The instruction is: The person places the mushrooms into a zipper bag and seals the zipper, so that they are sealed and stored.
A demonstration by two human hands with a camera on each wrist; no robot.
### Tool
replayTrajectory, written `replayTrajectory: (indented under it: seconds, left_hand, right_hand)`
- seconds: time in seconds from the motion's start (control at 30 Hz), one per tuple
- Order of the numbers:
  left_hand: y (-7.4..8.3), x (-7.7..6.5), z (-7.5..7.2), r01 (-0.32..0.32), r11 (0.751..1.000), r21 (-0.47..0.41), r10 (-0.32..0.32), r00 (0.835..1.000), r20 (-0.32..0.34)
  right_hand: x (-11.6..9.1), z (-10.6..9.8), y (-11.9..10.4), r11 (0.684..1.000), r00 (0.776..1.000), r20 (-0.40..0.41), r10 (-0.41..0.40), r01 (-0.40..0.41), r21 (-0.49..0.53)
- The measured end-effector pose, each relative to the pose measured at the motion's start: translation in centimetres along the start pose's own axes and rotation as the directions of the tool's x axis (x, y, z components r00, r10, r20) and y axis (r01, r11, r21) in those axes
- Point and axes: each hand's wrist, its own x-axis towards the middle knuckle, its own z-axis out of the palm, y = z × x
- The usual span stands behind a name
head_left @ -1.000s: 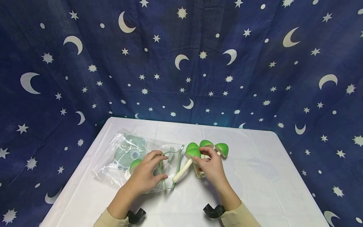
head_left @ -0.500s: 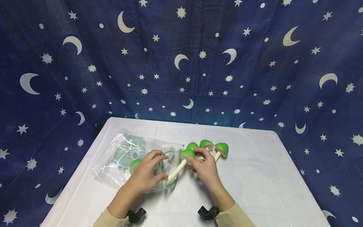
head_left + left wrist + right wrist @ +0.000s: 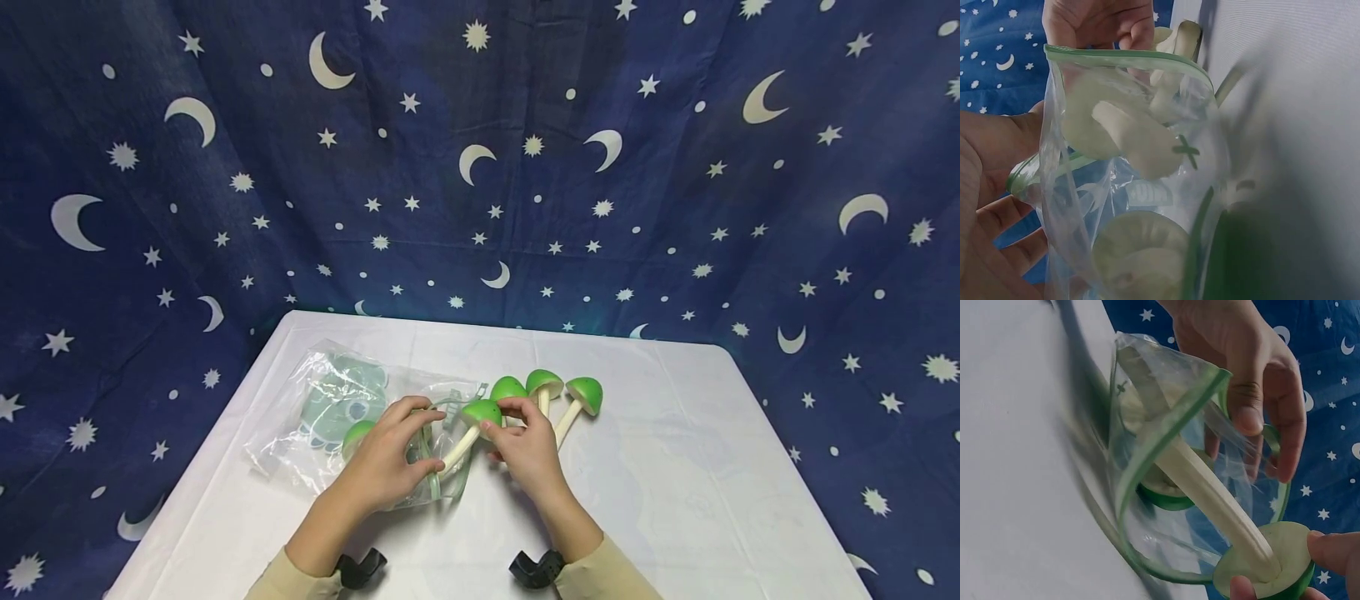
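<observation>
A clear zip bag (image 3: 258,454) with green seal strips lies on the table. My left hand (image 3: 390,458) holds its mouth apart, thumb and fingers at the rim. A toy mushroom (image 3: 480,412) with a green cap and cream stem is pinched at the cap by my right hand (image 3: 528,450). In the right wrist view its stem (image 3: 1216,497) passes through the bag's mouth while the cap stays outside. Another mushroom (image 3: 1169,495) lies inside the bag; the left hand partly covers it in the head view.
Several more green-capped mushrooms (image 3: 584,395) lie on the white table (image 3: 675,467), just beyond and to the right of the right hand. A blue curtain (image 3: 525,175) with moons and stars hangs behind the table. Each wrist carries a black mount (image 3: 536,569).
The right hand has moved left with its mushroom, away from the other mushrooms, and the stem has gone into the bag's mouth. The left hand and bag have stayed in place.
</observation>
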Motion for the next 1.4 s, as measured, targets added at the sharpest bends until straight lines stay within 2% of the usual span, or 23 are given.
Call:
replayTrajectory:
  seconds: [0.2,0.47,0.73,1.07,1.4]
  left_hand:
    - [0.1,0.0,-0.1,0.01,1.0,-0.01,-0.01,1.0,0.003]
    - [0.0,-0.2,0.0,-0.009,1.0,-0.014,0.009,1.0,-0.018]
    - [0.1,-0.2,-0.1,-0.022,1.0,-0.016,0.022,0.999,-0.028]
    - [0.0,-0.3,0.1,-0.05,0.999,-0.005,0.05,0.997,-0.057]
    - [-0.1,-0.3,0.1,-0.044,0.999,-0.006,0.044,0.998,-0.05]
  right_hand:
    - [-0.1,0.8,0.6,1.0,1.0,0.025,0.015,-0.016,0.012]
    - [-0.1,2.2,1.4,0.999,0.999,0.045,0.016,-0.017,0.037]
    - [-0.1,3.0,1.7,0.999,1.0,0.008,-0.017,0.016,0.034]
    - [-0.2,4.0,1.8,0.999,1.0,-0.019,-0.007,0.008,0.052]
    - [-0.3,4.9,2.1,0.997,0.999,0.033,0.013,-0.015,0.078]
